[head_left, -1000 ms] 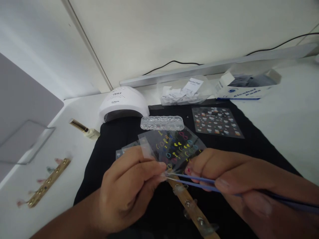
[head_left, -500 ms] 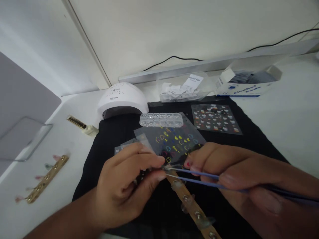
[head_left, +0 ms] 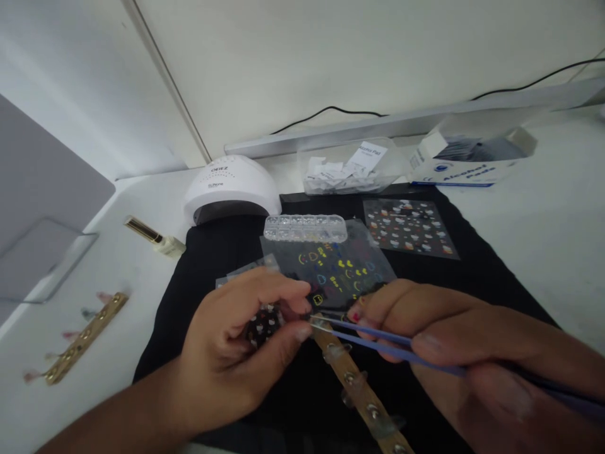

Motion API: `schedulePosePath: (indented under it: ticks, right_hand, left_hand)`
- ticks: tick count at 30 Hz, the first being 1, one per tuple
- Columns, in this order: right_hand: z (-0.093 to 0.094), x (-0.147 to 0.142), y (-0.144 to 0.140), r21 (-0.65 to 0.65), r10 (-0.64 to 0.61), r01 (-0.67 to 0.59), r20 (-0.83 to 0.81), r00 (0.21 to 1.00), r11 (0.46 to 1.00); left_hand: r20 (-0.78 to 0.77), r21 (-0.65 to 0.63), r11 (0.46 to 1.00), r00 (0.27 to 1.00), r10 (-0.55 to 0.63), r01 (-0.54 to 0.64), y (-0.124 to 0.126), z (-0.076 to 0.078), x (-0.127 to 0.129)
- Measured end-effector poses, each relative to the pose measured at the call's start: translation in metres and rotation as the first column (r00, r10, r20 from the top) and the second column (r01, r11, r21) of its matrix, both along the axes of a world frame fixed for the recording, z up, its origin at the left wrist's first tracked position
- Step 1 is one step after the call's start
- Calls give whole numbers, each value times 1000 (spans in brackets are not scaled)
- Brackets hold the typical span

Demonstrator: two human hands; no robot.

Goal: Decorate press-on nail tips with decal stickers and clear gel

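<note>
Open black mat (head_left: 472,277) is seen beyond the right hand (head_left: 454,340), pinched on blue tweezers (head_left: 378,343); the left hand (head_left: 236,353) is curled, thumb pressed to the gold nail strip (head_left: 359,397) between both.

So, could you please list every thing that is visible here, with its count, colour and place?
nail lamp: 1, white, behind mat
black mat: 1, table centre
rhinestone box: 1, clear, on mat
sticker sheets: several, multicoloured, on mat
gold strips: 2, one left on table, one on mat
polish bottle: 1, gold cap, left of mat
alcohol pad box: 1, white-blue, back right
tweezers: 1, blue, in right hand
left hand: pinching near tweezer tips
right hand: holding tweezers
</note>
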State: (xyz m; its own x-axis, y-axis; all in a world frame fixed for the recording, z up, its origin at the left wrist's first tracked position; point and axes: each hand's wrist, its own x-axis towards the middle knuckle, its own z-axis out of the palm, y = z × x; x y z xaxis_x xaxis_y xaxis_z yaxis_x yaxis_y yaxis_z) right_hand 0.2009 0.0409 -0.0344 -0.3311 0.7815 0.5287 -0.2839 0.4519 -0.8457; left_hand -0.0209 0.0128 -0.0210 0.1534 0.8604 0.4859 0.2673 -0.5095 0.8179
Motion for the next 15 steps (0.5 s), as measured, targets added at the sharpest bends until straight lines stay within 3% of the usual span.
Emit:
schedulePosePath:
  ticks: [5,13,15]
  right_hand:
    - [1,-6,-7,-68,-85,83,-20,996,994]
    - [0,7,4,-6,54,-54,39,998,999]
    - [0,7,3,5,27,-27,55,998,1000]
  left_hand:
    - [38,-20,999,999,37,-36,-1,-1,2]
    - [-6,-51,999,1000,11,-11,-1,5,-1]
    - [-23,-36,999,1000,-8,7,-2,5,-2]
